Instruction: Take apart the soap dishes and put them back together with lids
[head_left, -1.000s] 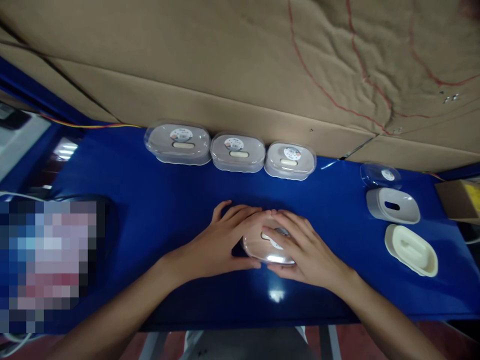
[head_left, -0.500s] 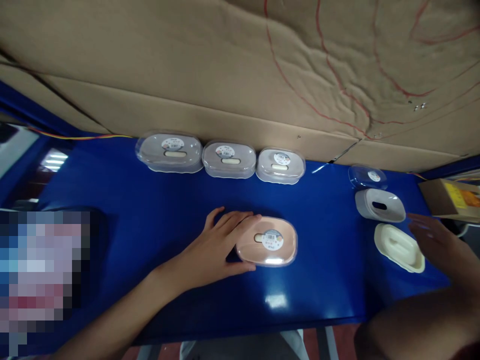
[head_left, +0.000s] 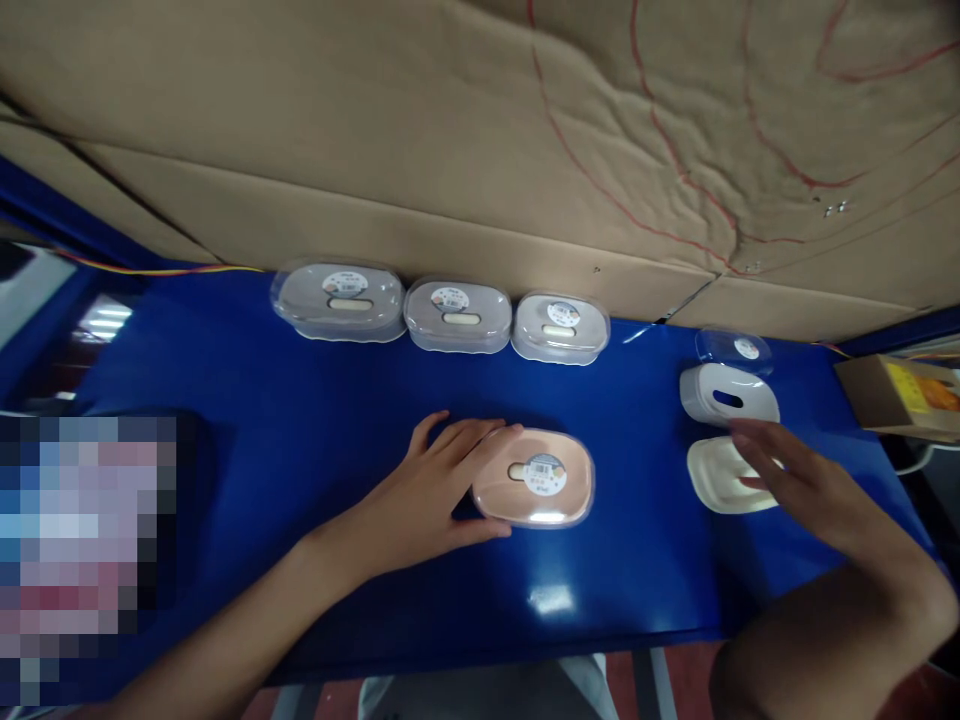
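A pink oval plastic box (head_left: pixel 487 490) with a clear lid, a round label and a cream slot piece lies at the table's middle. My left hand (head_left: pixel 442 480) grips its left end, fingers along the far edge and thumb at the near edge. At the right, my right hand (head_left: pixel 806 480) has its fingers on the right part of a cream oval tray (head_left: pixel 709 480), partly covering it. Just behind that tray sits a grey oval shell (head_left: pixel 694 400) with a dark slot, close to my right fingertips. A clear lid (head_left: pixel 727 347) with a label lies behind the shell.
Three grey oval boxes with clear lids (head_left: pixel 341 305) (head_left: pixel 459 325) (head_left: pixel 562 335) stand in a row along the cardboard wall (head_left: pixel 375 190). A cardboard box (head_left: pixel 870 395) stands at the far right of the blue table (head_left: pixel 375 610). A blurred-out patch (head_left: pixel 90 550) covers the left side.
My right hand has left the pink box, swung right, then come back leftward onto the cream tray. Tray and grey shell have shifted left. My left hand stays on the pink box.
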